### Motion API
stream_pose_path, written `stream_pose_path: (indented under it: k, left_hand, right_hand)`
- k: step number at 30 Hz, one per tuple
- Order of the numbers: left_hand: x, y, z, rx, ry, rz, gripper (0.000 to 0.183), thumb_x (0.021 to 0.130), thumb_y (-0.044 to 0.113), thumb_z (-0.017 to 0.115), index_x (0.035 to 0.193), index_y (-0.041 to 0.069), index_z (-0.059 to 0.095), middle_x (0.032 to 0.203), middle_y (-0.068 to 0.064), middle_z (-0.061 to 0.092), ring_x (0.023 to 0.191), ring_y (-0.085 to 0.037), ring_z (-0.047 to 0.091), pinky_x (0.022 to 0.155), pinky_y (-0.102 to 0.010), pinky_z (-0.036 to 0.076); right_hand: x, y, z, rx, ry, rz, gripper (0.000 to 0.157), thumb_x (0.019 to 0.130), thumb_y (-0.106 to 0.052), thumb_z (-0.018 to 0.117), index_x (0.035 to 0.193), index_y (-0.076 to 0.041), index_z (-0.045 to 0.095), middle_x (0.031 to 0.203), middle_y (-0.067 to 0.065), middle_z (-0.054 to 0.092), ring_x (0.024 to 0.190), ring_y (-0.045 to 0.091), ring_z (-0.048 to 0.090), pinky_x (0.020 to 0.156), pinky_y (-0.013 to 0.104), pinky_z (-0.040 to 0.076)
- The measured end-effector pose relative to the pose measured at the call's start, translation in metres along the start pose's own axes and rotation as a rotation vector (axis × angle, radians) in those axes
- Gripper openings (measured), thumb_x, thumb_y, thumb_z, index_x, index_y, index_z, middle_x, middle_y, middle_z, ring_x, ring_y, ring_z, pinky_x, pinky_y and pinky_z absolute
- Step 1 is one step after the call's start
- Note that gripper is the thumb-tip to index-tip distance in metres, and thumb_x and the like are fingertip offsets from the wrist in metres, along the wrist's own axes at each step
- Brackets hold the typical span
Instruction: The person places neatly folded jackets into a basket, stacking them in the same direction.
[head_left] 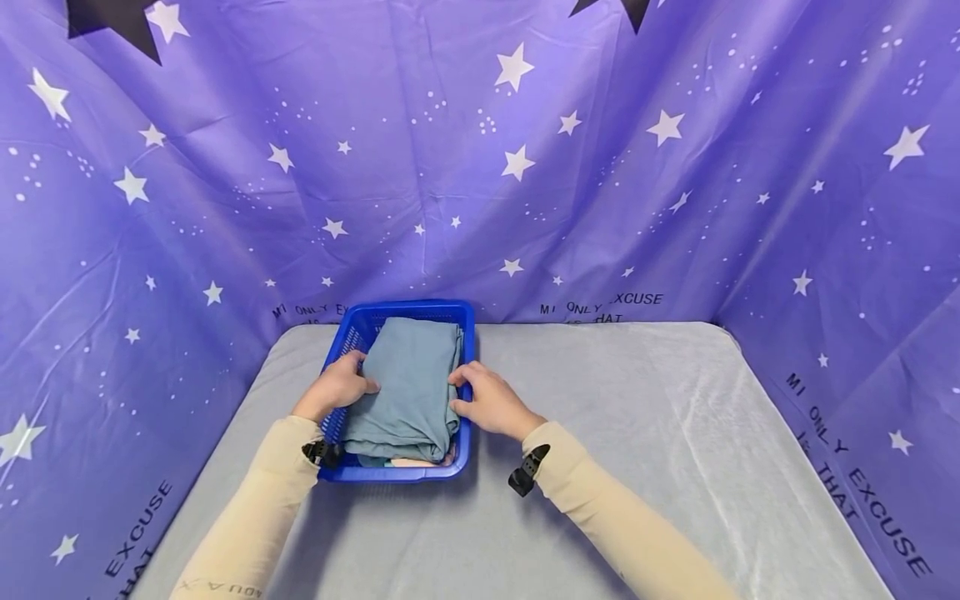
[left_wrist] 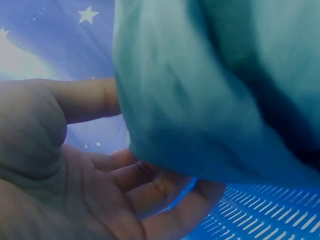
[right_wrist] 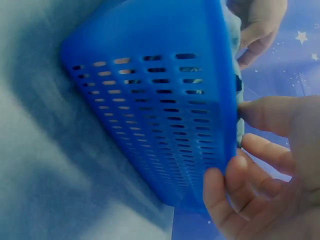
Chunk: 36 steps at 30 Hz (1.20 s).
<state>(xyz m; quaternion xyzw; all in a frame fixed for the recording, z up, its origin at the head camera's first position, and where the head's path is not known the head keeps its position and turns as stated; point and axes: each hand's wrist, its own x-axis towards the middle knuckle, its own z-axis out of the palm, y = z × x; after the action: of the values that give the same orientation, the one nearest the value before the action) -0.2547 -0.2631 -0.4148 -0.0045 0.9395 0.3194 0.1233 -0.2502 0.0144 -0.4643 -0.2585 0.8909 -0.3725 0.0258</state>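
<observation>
A folded grey-blue cloth point(head_left: 408, 379) lies in a blue plastic basket point(head_left: 467, 450) with slotted sides. My left hand point(head_left: 337, 388) holds the cloth's left edge, the thumb on its upper face; in the left wrist view the fingers point(left_wrist: 165, 192) curl beneath the fabric. On the opposite side my right hand point(head_left: 491, 400) reaches over the basket's right rim, with thumb and forefinger at the cloth's edge. The right wrist view shows its other fingers point(right_wrist: 215, 192) outside the basket wall. Beneath the cloth, peach-coloured fabric point(head_left: 416, 462) peeks out near the front.
The basket stands at the back left of a table with a pale grey cover point(head_left: 615, 433). A purple curtain point(head_left: 420, 167) with white stars hangs behind and along both sides. Black straps with small devices point(head_left: 529, 469) sit on both wrists.
</observation>
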Motion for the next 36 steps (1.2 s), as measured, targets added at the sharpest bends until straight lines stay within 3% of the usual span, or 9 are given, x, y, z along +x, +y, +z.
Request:
stream_pose_path:
  k: [7, 14, 23, 29, 36]
  left_hand:
    - [-0.005, 0.013, 0.01, 0.177, -0.082, -0.02, 0.096, 0.094, 0.031, 0.074, 0.159, -0.004, 0.013, 0.157, -0.036, 0.034, 0.144, -0.053, 0.036, 0.111, -0.063, 0.041]
    - [-0.003, 0.028, 0.019, 0.364, -0.071, -0.046, 0.1, 0.089, 0.045, 0.077, 0.163, 0.011, 0.02, 0.161, -0.036, 0.026, 0.144, -0.056, 0.034, 0.11, -0.071, 0.037]
    - [0.005, 0.032, 0.025, 0.421, -0.068, -0.072, 0.096, 0.088, 0.046, 0.078, 0.163, 0.017, 0.026, 0.161, -0.04, 0.016, 0.136, -0.058, 0.043, 0.103, -0.071, 0.043]
    - [0.011, 0.03, 0.025, 0.396, -0.059, -0.074, 0.095, 0.088, 0.041, 0.08, 0.164, 0.022, 0.026, 0.164, -0.035, 0.01, 0.145, -0.057, 0.029, 0.106, -0.072, 0.039]
    - [0.024, 0.028, 0.024, 0.386, -0.085, -0.037, 0.084, 0.095, 0.025, 0.072, 0.164, 0.023, 0.026, 0.167, -0.031, 0.005, 0.148, -0.057, 0.021, 0.109, -0.071, 0.038]
  right_hand:
    - [-0.005, -0.003, 0.001, -0.111, -0.015, -0.025, 0.038, 0.092, -0.021, 0.075, 0.128, -0.013, 0.065, 0.122, 0.003, 0.06, 0.11, 0.022, 0.063, 0.097, 0.041, 0.053]
    - [-0.007, -0.007, 0.003, -0.17, -0.041, -0.047, 0.042, 0.098, -0.014, 0.065, 0.139, -0.021, 0.063, 0.116, 0.003, 0.055, 0.08, 0.013, 0.053, 0.07, 0.029, 0.046]
    - [-0.006, -0.008, 0.009, -0.249, -0.052, -0.099, 0.037, 0.097, -0.008, 0.056, 0.128, -0.021, 0.073, 0.111, 0.0, 0.056, 0.086, 0.012, 0.056, 0.071, 0.027, 0.047]
    - [-0.006, -0.005, 0.016, -0.306, -0.088, -0.092, 0.032, 0.1, -0.014, 0.053, 0.123, -0.018, 0.075, 0.111, -0.001, 0.056, 0.09, 0.012, 0.057, 0.078, 0.03, 0.052]
    - [-0.006, -0.002, 0.019, -0.343, -0.073, -0.12, 0.03, 0.1, -0.016, 0.053, 0.116, -0.017, 0.078, 0.106, -0.001, 0.058, 0.085, 0.016, 0.058, 0.074, 0.034, 0.053]
